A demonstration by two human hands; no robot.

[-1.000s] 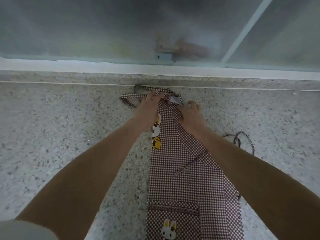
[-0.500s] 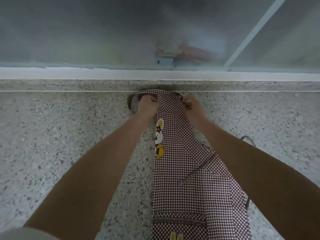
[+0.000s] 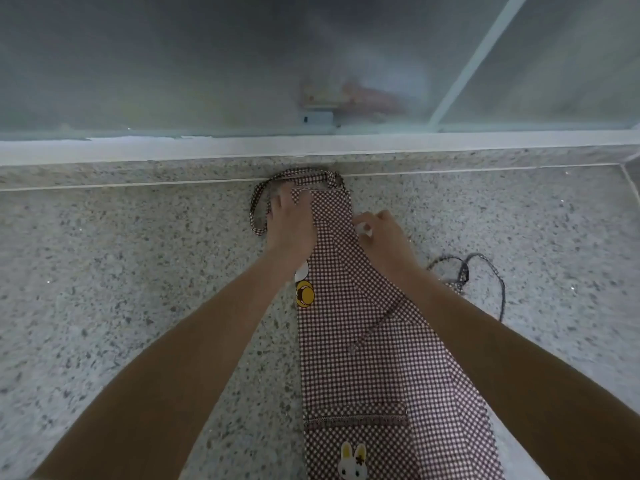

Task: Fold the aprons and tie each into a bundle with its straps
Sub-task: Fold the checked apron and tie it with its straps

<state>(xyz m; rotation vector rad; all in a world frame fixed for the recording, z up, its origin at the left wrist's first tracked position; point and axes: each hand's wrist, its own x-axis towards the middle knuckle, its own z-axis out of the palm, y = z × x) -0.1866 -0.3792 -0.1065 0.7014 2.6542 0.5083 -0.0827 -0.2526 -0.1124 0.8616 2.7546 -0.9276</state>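
A brown-and-white checked apron lies folded into a long narrow strip on the speckled stone counter, bib end at the back. Its neck loop curls out to the left of the bib. My left hand presses flat on the bib's left side, fingers straight and reaching the top hem. My right hand is curled at the bib's right edge and pinches the folded cloth by a small white label. A thin waist strap lies looped on the counter to the right. A rabbit print shows on the pocket.
The counter ends at a raised stone ledge and a white window sill just behind the bib. Frosted glass with a slanted white bar rises above it. A seam marks the counter's far right corner.
Both hands gripped the bib's top edge before. Now my left hand lies flat on it and my right hand has slid down the right edge. The neck loop spreads further left.
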